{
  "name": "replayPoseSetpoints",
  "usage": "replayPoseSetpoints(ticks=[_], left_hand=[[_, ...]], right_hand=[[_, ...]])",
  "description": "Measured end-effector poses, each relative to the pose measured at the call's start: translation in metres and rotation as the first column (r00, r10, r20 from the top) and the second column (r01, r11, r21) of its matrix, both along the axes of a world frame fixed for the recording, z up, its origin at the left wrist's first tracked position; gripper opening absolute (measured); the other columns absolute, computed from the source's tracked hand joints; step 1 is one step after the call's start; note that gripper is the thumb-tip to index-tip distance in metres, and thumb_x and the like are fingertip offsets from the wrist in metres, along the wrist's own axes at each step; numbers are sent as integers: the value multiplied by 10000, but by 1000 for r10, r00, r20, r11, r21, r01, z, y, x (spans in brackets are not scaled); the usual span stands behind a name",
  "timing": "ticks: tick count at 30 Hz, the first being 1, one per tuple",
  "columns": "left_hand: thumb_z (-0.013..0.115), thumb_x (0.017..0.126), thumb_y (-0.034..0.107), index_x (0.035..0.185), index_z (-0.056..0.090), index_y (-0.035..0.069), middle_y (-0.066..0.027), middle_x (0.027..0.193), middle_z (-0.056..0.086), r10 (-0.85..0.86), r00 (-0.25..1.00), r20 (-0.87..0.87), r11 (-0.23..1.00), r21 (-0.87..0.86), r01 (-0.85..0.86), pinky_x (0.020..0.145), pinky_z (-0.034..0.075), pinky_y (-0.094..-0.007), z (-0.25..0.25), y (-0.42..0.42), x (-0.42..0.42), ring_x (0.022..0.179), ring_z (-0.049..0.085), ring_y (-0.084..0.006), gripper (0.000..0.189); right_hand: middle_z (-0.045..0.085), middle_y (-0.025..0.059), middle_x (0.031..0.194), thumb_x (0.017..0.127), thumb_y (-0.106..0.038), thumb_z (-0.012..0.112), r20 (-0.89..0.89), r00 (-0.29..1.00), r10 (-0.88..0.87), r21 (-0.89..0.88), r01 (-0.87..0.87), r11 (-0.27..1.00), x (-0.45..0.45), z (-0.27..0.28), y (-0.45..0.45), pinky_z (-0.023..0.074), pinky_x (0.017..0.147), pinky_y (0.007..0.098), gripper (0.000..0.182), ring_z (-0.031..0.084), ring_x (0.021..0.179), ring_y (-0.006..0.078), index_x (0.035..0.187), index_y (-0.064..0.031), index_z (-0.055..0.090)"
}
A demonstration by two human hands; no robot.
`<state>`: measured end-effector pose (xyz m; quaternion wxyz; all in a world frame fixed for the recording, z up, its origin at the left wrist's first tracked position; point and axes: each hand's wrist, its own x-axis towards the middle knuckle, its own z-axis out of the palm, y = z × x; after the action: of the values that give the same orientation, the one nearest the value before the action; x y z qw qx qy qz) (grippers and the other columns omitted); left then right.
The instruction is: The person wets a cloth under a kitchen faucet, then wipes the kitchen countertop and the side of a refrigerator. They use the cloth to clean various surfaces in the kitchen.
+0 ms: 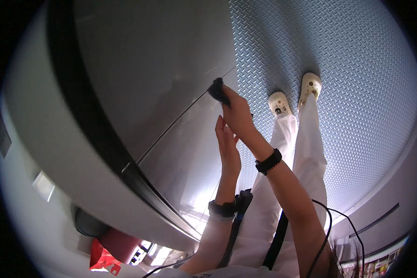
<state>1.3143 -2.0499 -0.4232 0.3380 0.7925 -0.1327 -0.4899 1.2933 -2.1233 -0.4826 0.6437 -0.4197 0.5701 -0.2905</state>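
My right hand (239, 110) is closed around a bunched black cloth (218, 91), which sticks out past the thumb and fingers. The cloth lies in front of the seam (180, 116) between two smooth grey panels (146, 62); whether it touches them I cannot tell. Just below the right hand, my left hand (228, 149) is raised with its fingers extended and some of them hidden. Nothing shows in its grasp, and its fingertips are close to the heel of the right hand. Black bands circle both wrists.
A dark recessed strip (90, 100) runs between the panels and a pale counter edge (73, 170). On the counter stand a dark red container (120, 245) and a red packet (102, 255). Underfoot is diamond-plate flooring (361, 104). Black cables (351, 222) hang by my right arm.
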Motion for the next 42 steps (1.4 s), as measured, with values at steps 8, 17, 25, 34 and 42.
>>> replayPoseSetpoints(ticks=[8,17,25,34,42], left_hand=[[395,876,491,1362,145,118,-103,1355,286,218,951,-218,955,-154,-254,992,318,-447,-14,-34,20,1233,336,-225,662],[559,814,398,1344,171,149,-98,1334,298,218,932,-290,971,-28,-236,919,400,-494,-67,-65,31,1178,393,-234,702],[542,770,294,1254,294,59,-155,1006,522,450,792,-414,883,75,-463,795,484,-363,-34,-62,11,914,557,-272,592],[540,708,303,1123,358,-8,-119,821,477,414,778,-472,888,20,-460,653,449,-291,46,-29,11,759,510,-219,550],[548,677,314,1114,342,-58,-121,777,451,296,874,-385,930,-93,-356,653,420,-287,121,8,11,722,481,-210,610]], right_hand=[[453,190,1218,732,75,434,-40,978,206,-136,-209,968,33,-3,-23,491,755,400,394,568,858,375,1117,5,474],[587,219,744,665,1,510,-139,930,340,106,-328,939,43,-64,-52,477,641,439,160,572,727,396,824,9,488],[577,232,959,741,19,462,-127,894,430,64,-425,903,43,-40,-37,502,676,409,320,587,763,387,1060,16,489],[452,205,1224,741,56,473,1,954,301,-72,-300,951,40,55,-19,512,736,365,396,591,848,351,1135,37,439],[390,249,1271,771,0,422,106,965,241,-173,-221,960,42,134,17,391,940,323,383,431,1156,329,1143,91,445]])
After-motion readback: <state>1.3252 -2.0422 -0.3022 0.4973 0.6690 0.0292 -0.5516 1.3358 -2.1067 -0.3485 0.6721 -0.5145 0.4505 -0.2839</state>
